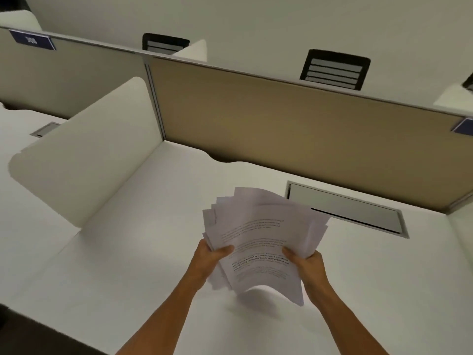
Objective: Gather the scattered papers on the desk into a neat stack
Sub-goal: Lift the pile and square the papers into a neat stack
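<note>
Looking down, I see a plain white worktop (133,252) closed in at the back by a tan divider panel (294,129) and on the left by a white side screen (84,160). A grey cable hatch (353,208) is set into the worktop just in front of the tan divider panel, toward its right end. Beyond the divider panel, two black chair backs (335,69) show against a pale floor, and a blue number plate (32,40) sits on the rail of the neighbouring bay to the left.

I hold the papers (263,242) above the worktop, in front of the divider panel and overlapping the near left corner of the hatch. They are white printed sheets with lines of black text on the top page, fanned unevenly, edges and corners out of line, and the lower edge bows upward.

My left hand (210,260) has its grip clenched on the bundle's left edge, thumb on top. My right hand (307,262) grasps the right edge likewise.
</note>
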A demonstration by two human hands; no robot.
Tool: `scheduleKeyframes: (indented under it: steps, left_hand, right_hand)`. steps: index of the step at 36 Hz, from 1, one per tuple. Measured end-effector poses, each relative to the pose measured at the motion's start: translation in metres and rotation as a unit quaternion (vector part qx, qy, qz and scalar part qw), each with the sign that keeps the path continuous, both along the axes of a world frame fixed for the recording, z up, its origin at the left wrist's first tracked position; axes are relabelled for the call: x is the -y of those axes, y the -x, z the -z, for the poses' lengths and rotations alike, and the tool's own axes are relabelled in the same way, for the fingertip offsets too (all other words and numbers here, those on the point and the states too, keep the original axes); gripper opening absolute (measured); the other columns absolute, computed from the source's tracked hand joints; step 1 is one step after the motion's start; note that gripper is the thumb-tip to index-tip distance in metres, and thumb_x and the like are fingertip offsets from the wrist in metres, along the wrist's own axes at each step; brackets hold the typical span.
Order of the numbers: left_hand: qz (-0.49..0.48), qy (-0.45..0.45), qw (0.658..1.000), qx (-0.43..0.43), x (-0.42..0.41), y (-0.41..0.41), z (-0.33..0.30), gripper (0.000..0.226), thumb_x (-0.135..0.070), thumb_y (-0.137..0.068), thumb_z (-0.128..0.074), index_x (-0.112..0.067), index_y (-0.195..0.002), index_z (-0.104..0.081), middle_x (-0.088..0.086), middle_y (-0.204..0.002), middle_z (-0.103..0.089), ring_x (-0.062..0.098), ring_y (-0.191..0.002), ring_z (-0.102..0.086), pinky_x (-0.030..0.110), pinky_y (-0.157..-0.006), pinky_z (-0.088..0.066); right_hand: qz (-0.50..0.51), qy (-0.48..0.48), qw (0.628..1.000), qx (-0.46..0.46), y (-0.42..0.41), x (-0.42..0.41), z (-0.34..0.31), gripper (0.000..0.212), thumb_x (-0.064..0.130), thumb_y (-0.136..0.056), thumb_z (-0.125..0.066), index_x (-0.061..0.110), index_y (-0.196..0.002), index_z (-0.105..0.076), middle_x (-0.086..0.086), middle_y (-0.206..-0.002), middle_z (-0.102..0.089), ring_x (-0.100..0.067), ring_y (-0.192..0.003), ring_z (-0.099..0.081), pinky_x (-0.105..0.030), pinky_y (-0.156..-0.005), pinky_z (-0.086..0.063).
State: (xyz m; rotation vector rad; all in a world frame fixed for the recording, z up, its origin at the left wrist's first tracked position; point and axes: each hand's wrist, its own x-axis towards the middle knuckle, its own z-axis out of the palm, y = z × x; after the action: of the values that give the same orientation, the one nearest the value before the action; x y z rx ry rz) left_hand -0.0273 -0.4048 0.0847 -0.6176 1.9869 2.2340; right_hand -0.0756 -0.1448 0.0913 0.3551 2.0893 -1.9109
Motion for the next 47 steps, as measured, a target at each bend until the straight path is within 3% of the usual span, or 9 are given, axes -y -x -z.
scheduleKeyframes:
  steps: [5,11,14,18,24,28,33,38,47]
  left_hand:
    - [0.033,0.007,0.999,-0.009,-0.040,-0.003,0.001,0.052,-0.028,-0.063,-0.082,-0.024,-0.113,-0.067,0.005,-0.108,-0.073,0.030,-0.100,-0.069,0.055,-0.088,-0.058]
    - [0.040,-0.004,0.999,-0.026,-0.076,-0.010,0.005,0.046,-0.025,-0.064,-0.084,-0.036,-0.106,-0.071,-0.002,-0.104,-0.076,0.020,-0.094,-0.072,0.039,-0.078,-0.063]
    - [0.053,-0.007,0.998,-0.020,-0.085,-0.013,0.009,0.047,-0.029,-0.062,-0.085,-0.037,-0.106,-0.071,-0.002,-0.105,-0.076,0.021,-0.096,-0.072,0.042,-0.080,-0.062]
    - [0.063,-0.005,0.998,-0.005,-0.094,-0.018,0.016,0.049,-0.040,-0.055,-0.087,-0.037,-0.101,-0.072,-0.003,-0.104,-0.076,0.025,-0.097,-0.072,0.043,-0.080,-0.062]
    - [0.047,0.001,0.999,-0.025,-0.110,-0.022,0.015,0.047,-0.035,-0.060,-0.087,-0.042,-0.103,-0.070,-0.004,-0.102,-0.076,0.020,-0.092,-0.073,0.043,-0.076,-0.063]
    - [0.038,0.016,0.997,-0.060,-0.115,-0.013,0.003,0.038,-0.029,-0.065,-0.084,-0.045,-0.098,-0.073,-0.011,-0.098,-0.077,0.011,-0.090,-0.073,0.028,-0.071,-0.062]
    - [0.059,0.065,0.993,-0.079,-0.112,-0.006,-0.002,0.031,-0.015,-0.077,-0.082,-0.039,-0.095,-0.073,-0.015,-0.091,-0.078,0.005,-0.086,-0.073,0.018,-0.066,-0.059]
    - [0.085,0.081,0.991,-0.059,-0.110,-0.015,0.007,0.039,-0.010,-0.078,-0.081,-0.036,-0.104,-0.068,-0.016,-0.098,-0.076,0.002,-0.089,-0.072,0.019,-0.070,-0.060]
    - [0.095,0.098,0.990,-0.045,-0.119,-0.022,0.015,0.027,-0.015,-0.082,-0.078,-0.039,-0.093,-0.072,-0.013,-0.093,-0.078,0.003,-0.086,-0.072,0.018,-0.067,-0.059]
  right_hand:
    - [0.013,-0.009,1.000,-0.013,-0.018,-0.047,0.005,0.026,0.017,-0.080,-0.083,0.020,-0.105,-0.075,0.000,-0.093,-0.080,-0.030,-0.090,-0.074,-0.046,-0.078,-0.062]
    - [0.019,0.001,1.000,-0.017,-0.032,-0.086,0.002,0.032,0.029,-0.066,-0.084,0.029,-0.098,-0.078,0.002,-0.095,-0.080,-0.020,-0.084,-0.076,-0.032,-0.068,-0.062]
    - [0.019,0.004,1.000,-0.018,-0.040,-0.100,0.004,0.032,0.029,-0.065,-0.085,0.029,-0.096,-0.079,0.000,-0.096,-0.080,-0.020,-0.084,-0.076,-0.036,-0.070,-0.063]
    - [0.032,0.005,0.999,-0.019,-0.053,-0.110,0.007,0.034,0.027,-0.064,-0.087,0.025,-0.097,-0.077,0.001,-0.093,-0.080,-0.017,-0.080,-0.076,-0.025,-0.061,-0.061]
    - [0.060,0.009,0.997,-0.038,-0.061,-0.118,0.008,0.037,0.029,-0.064,-0.087,0.024,-0.098,-0.075,0.003,-0.090,-0.080,-0.015,-0.078,-0.076,-0.020,-0.057,-0.059]
    - [0.067,0.023,0.996,-0.060,-0.058,-0.123,0.011,0.040,0.026,-0.066,-0.087,0.024,-0.104,-0.076,-0.002,-0.096,-0.080,-0.020,-0.086,-0.076,-0.034,-0.073,-0.063]
    - [0.062,0.038,0.994,-0.084,-0.058,-0.119,0.012,0.046,0.005,-0.077,-0.084,0.028,-0.115,-0.070,0.002,-0.105,-0.078,-0.012,-0.095,-0.074,-0.020,-0.072,-0.060]
    - [0.050,0.047,0.996,-0.056,-0.062,-0.117,0.023,0.046,0.017,-0.077,-0.085,0.024,-0.120,-0.070,0.000,-0.109,-0.078,-0.016,-0.103,-0.073,-0.024,-0.080,-0.058]
    - [0.081,0.019,0.996,-0.043,-0.059,-0.119,0.018,0.028,0.017,-0.081,-0.082,0.028,-0.107,-0.075,0.005,-0.096,-0.080,-0.009,-0.087,-0.075,-0.017,-0.064,-0.059]
